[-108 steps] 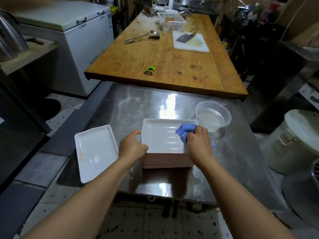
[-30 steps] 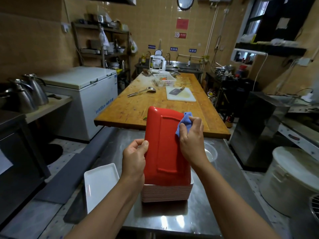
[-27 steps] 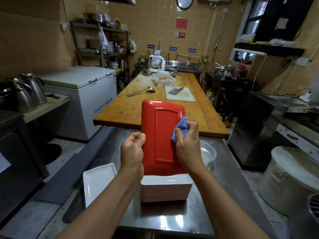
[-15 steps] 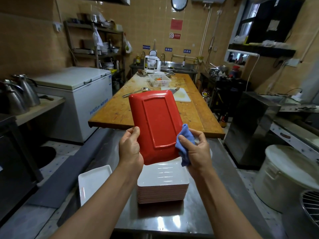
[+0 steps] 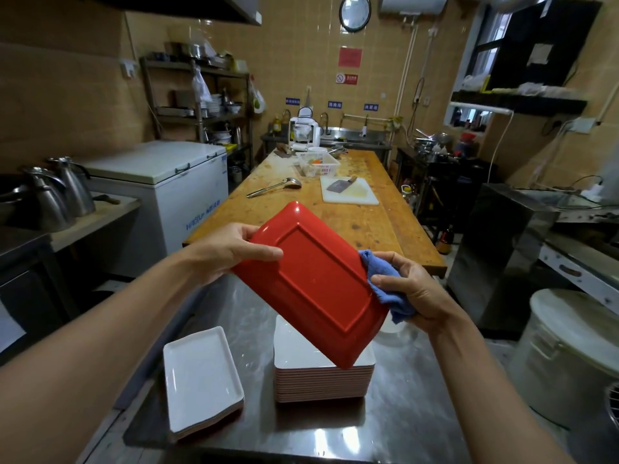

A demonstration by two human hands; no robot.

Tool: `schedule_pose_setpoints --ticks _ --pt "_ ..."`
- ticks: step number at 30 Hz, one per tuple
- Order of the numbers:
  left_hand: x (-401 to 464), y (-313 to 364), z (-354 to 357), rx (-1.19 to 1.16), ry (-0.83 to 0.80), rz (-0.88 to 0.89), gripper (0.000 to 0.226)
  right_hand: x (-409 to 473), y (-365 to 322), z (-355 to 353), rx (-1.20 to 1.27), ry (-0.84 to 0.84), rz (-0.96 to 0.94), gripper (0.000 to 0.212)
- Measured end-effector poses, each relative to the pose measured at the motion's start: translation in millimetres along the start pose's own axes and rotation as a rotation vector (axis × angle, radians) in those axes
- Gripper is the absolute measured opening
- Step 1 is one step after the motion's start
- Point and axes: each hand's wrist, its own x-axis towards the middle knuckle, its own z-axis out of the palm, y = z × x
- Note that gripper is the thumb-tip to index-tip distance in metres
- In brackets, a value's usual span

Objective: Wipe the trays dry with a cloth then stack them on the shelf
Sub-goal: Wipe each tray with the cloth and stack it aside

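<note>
A tray [image 5: 315, 283] with its red underside towards me is held tilted above the steel table [image 5: 395, 410]. My left hand [image 5: 227, 252] grips its upper left edge, thumb across the red bottom. A blue cloth [image 5: 385, 286] is held in my right hand [image 5: 412, 293] and presses against the tray's right edge. Below it stands a tall stack of trays [image 5: 321, 376], white inside with red sides. A short pile of white trays [image 5: 201, 380] lies at the table's left edge, overhanging it.
A long wooden table [image 5: 335, 216] behind carries a ladle, cutting board with cleaver and a white basket. A white chest freezer [image 5: 167, 182] stands left, a lidded white bucket [image 5: 569, 356] right. A metal shelf rack [image 5: 201, 105] stands against the far wall.
The tray was lifted off the stack and flipped red side up. Over the last second it has rotated clockwise and tilted, and my right hand with the cloth has slid down its right edge.
</note>
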Motion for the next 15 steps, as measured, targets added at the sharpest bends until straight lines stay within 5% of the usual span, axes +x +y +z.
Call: schedule_pose_setpoints --ticks 7,11,15 --pt "0.6 -22.5 16.2 -0.287 0.078 0.102 0.058 10.8 -12.8 1.3 -0.127 0.049 -0.112 0.035" --pt "2.5 -33.6 27.5 -0.443 0.17 0.075 0.058 15.9 -4.1 15.2 -0.563 0.294 -0.39 0.018" --pt "7.3 -36.1 37.5 -0.561 0.268 0.012 0.056 9.8 14.9 23.6 -0.875 0.381 -0.515 0.036"
